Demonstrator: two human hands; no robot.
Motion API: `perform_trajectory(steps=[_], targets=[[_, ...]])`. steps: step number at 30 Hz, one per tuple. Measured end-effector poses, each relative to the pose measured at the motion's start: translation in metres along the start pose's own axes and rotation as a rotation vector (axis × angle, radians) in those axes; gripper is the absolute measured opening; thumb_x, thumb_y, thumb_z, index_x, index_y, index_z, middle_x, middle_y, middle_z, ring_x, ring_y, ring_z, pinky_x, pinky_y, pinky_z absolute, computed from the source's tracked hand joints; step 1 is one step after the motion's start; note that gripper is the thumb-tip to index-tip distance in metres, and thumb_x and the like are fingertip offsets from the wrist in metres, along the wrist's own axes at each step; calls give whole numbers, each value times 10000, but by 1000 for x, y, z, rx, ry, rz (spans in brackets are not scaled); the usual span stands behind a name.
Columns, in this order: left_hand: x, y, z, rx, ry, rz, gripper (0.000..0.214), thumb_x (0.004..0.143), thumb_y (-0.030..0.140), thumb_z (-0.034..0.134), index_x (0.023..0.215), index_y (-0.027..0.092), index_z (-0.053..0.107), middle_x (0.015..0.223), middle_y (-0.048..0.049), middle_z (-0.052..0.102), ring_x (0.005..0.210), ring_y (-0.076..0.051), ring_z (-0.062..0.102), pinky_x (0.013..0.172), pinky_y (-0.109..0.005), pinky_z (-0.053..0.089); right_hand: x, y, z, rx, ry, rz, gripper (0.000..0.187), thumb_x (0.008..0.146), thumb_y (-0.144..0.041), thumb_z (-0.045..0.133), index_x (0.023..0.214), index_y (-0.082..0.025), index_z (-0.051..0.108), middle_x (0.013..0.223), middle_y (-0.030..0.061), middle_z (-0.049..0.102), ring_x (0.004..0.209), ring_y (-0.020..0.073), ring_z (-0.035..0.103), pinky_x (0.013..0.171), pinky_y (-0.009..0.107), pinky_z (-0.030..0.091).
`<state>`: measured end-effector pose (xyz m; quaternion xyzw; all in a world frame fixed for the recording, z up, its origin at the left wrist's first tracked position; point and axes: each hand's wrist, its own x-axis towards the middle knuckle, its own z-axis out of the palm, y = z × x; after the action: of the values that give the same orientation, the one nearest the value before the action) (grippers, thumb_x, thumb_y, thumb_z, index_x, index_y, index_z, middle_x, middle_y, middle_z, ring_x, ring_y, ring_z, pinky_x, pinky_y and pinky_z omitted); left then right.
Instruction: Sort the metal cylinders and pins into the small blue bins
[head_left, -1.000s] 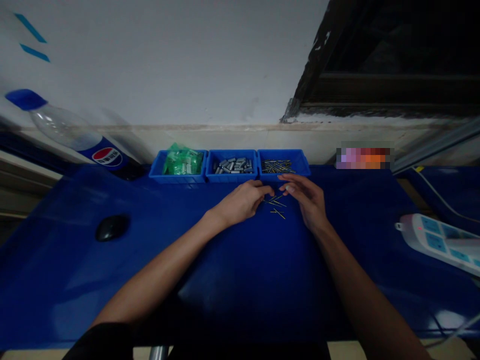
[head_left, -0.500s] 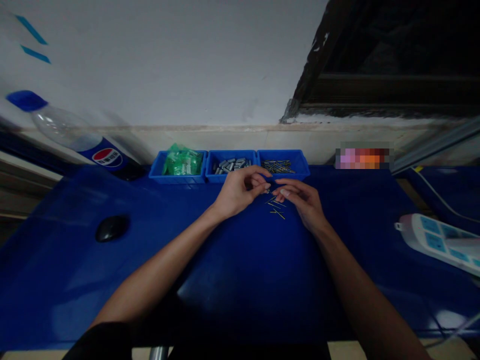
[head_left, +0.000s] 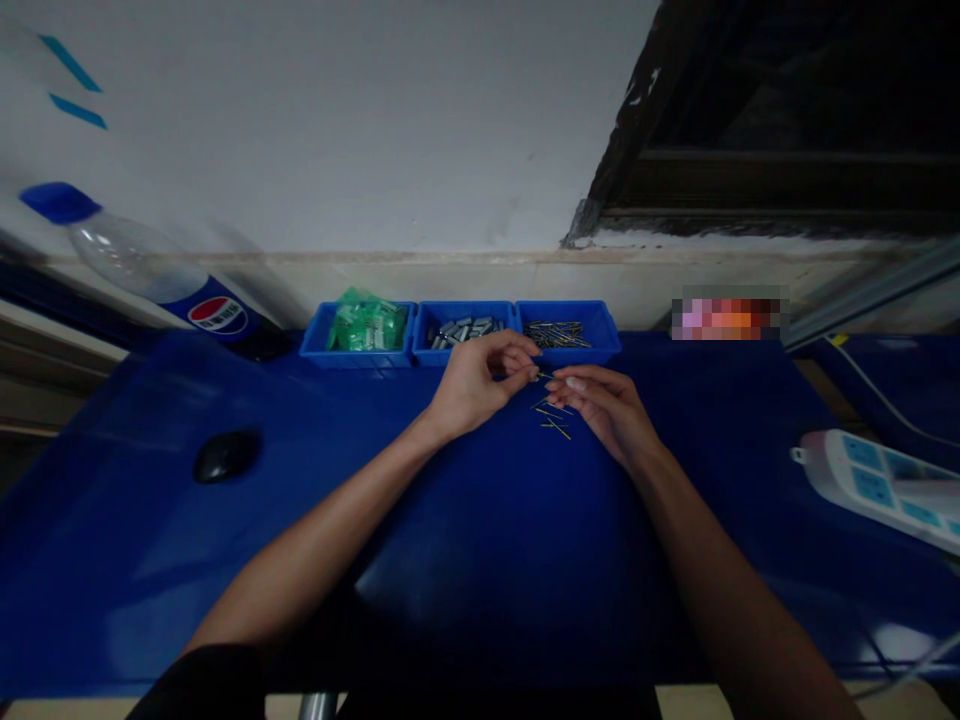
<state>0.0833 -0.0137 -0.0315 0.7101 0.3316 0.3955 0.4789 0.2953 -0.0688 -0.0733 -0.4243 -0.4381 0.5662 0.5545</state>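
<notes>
My left hand [head_left: 480, 378] is raised a little over the blue table [head_left: 480, 560], its fingers pinched around a small item I cannot make out. My right hand [head_left: 606, 405] sits just to its right, fingertips drawn together at the same spot, touching a thin pin. Several thin golden pins [head_left: 553, 418] lie loose on the table between and below both hands. Behind them stand three blue bins: one with green bags [head_left: 365, 325], one with small grey metal pieces [head_left: 463, 330], one with thin pins [head_left: 559, 333].
A cola bottle [head_left: 150, 275] lies tilted at the far left. A black mouse [head_left: 223, 455] rests on the left of the table. A white power strip [head_left: 881, 485] with a cable sits at the right edge. The wall runs behind the bins.
My left hand lifted off the table and curled its fingers into a pinch. My right hand drew in to the left until the fingertips of both hands met above the loose pins.
</notes>
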Motion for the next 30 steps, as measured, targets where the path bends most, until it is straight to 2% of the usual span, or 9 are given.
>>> perform_trajectory(steps=[4, 9, 12, 14, 16, 19, 23, 26, 30], targets=[[0, -1, 0, 3, -5, 19, 182, 869, 207, 710, 1034, 131, 724, 868, -58, 747, 761, -129, 688, 763, -277, 597, 0, -1, 2, 26, 45, -23, 177, 805, -405, 876, 929, -278, 868, 895, 59, 845, 780, 229, 775, 806, 434, 621], [-1, 1, 2, 60, -126, 75, 188, 871, 132, 622, 1019, 123, 738, 846, -50, 746, 739, -124, 682, 739, -259, 579, 2, 0, 2, 29, 128, -84, 162, 792, -392, 890, 888, -264, 864, 840, 48, 825, 740, 204, 743, 770, 397, 613], [-2, 0, 2, 166, -85, 108, 189, 892, 125, 593, 1009, 124, 742, 840, -52, 749, 733, -130, 681, 710, -252, 560, 3, 1, 1, 4, 171, -159, 108, 801, -365, 878, 852, -271, 859, 812, 33, 811, 721, 196, 731, 741, 379, 609], [-2, -3, 1, 287, -45, 122, 190, 919, 129, 578, 1013, 135, 744, 841, -48, 753, 727, -138, 680, 717, -268, 556, 2, 0, 0, -30, 167, -209, 111, 834, -354, 849, 931, -300, 860, 922, 32, 831, 811, 217, 753, 817, 415, 620], [-2, -8, 1, 414, -54, 129, 198, 945, 134, 575, 1043, 141, 746, 877, -53, 763, 749, -155, 693, 752, -300, 564, 1, -1, 0, -55, 131, -233, 253, 859, -341, 826, 1112, -346, 834, 1165, 30, 823, 993, 252, 767, 937, 468, 611], [-4, -15, 4, 557, -196, 137, 217, 979, 146, 579, 1115, 141, 749, 1008, -86, 775, 871, -199, 734, 833, -349, 591, 0, -3, -1, -80, 93, -248, 455, 875, -316, 813, 1315, -405, 740, 1430, 12, 720, 1211, 286, 723, 1060, 517, 568], [-8, -21, 12, 681, -438, 281, 291, 1016, 120, 555, 1255, 131, 722, 1216, -128, 744, 1111, -243, 729, 1015, -397, 581, 1, -3, -3, -92, 130, -275, 436, 881, -292, 792, 1302, -392, 741, 1436, 22, 714, 1213, 286, 725, 1059, 508, 561], [-11, -24, 15, 757, -489, 362, 314, 1016, 79, 537, 1262, 146, 721, 1249, -124, 737, 1185, -247, 704, 1087, -418, 548, 2, -4, -4, -91, 182, -284, 334, 879, -284, 773, 1207, -344, 786, 1337, 39, 765, 1096, 268, 755, 966, 468, 589], [-11, -25, 15, 829, -493, 347, 262, 1024, 77, 529, 1137, 147, 755, 1140, -112, 749, 1123, -247, 715, 1042, -411, 561, 2, -5, -4, -97, 212, -264, 277, 867, -260, 758, 1132, -321, 812, 1242, 36, 798, 986, 237, 759, 877, 415, 593]])
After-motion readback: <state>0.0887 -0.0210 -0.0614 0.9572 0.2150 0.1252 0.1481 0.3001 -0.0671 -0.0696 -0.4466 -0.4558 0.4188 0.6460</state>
